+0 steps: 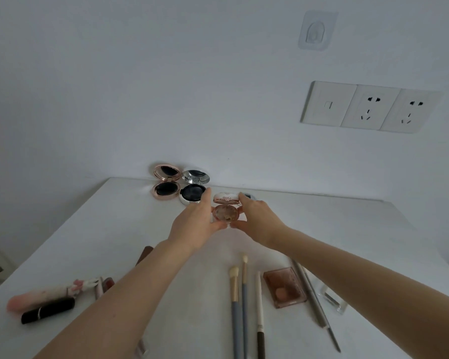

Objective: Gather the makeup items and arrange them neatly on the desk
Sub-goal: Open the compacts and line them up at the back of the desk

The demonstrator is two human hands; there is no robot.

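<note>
Left hand [195, 222], right hand [257, 219] grip one compact [224, 213]

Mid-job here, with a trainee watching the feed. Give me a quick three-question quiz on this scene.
1. True or false: the left hand and right hand both hold the pink compact.
2. How many brushes lie just left of the palette?
3. Which sits right beside the silver compact? A) rose-gold compact B) brushes C) palette

Key: 1 true; 2 three; 3 A.
</note>
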